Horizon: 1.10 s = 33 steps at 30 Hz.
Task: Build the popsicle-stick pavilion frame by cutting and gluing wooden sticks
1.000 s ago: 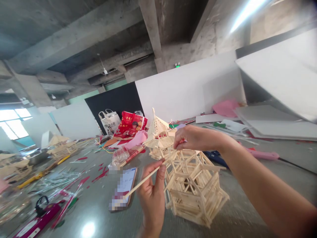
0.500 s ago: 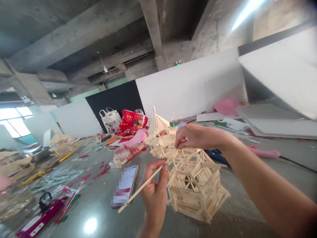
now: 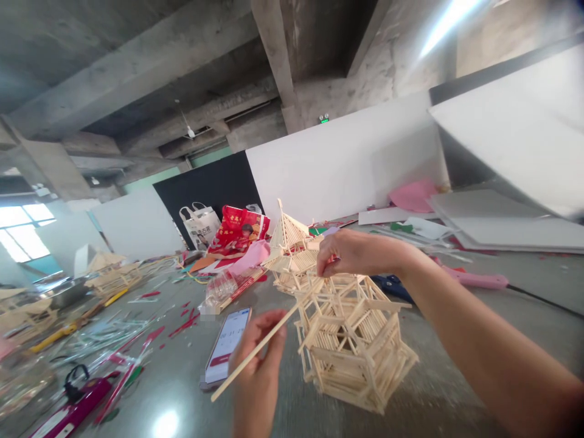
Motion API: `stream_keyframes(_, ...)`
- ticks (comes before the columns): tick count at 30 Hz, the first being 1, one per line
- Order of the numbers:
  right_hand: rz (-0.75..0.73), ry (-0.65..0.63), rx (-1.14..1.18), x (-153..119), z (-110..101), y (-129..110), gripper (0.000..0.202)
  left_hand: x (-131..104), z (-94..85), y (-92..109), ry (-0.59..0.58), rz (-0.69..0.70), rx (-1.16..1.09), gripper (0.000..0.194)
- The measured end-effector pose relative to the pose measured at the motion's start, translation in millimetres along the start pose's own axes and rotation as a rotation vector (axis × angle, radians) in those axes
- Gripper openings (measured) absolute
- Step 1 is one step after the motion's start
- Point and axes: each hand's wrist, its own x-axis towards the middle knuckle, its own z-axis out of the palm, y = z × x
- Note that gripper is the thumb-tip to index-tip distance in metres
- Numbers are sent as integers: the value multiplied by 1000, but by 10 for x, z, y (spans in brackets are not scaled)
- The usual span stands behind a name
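Two hands at stick pavilion model (image 3: 353, 344), walls and frame largely built.
Left hand (image 3: 258, 380) pinches loose stick (image 3: 255, 351) just left of model; right hand (image 3: 349, 252) pinches its top; upper frame unfinished.

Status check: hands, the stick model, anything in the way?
Left hand pinching a stick. Right hand gripping the model top. Phone lies left, clear.

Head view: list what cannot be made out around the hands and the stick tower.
- Left hand: wrist cut off by the bottom edge.
- Thin stick: far tip lost against the stick tower.
- Right hand: its fingertips hide whatever they pinch on the tower's top.
- Phone: screen text too small.
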Motion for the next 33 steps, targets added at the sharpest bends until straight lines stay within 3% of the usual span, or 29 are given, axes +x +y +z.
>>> stream_keyframes(4,1,-11,4,-8,-14,-27,16,191,-310,60,1,-172,-34,36)
stream_keyframes(7,7,-8,-7,-16,-12,-31,16,407,-408,109,-73,-153,-57,34)
stream_keyframes(10,18,-2,-11,-22,-11,-36,15,607,-396,188,-155,-113,-20,31)
stream_keyframes(13,2,-4,-2,-26,-19,-41,15,738,-350,343,-382,-163,26,27)
stream_keyframes(17,10,8,-2,-29,-25,-37,16,784,-293,625,-766,-384,73,29)
stream_keyframes(20,39,0,5,-31,-22,-35,17,754,-246,770,-937,-429,116,28)
stream_keyframes(22,39,-1,6,-43,-32,-35,17,730,-233,798,-992,-444,137,25)
stream_keyframes(25,-11,75,15,-93,-95,-27,16,718,-261,732,-930,-464,126,20)
stream_keyframes(27,-47,183,24,-149,-165,-15,17,736,-274,600,-747,-390,47,16)
stream_keyframes(30,-61,355,4,-240,-269,0,17,807,-195,247,-388,-268,-169,15)
stream_keyframes(33,-60,449,-36,-309,-329,-1,16,923,3,-201,-226,-402,-306,19)
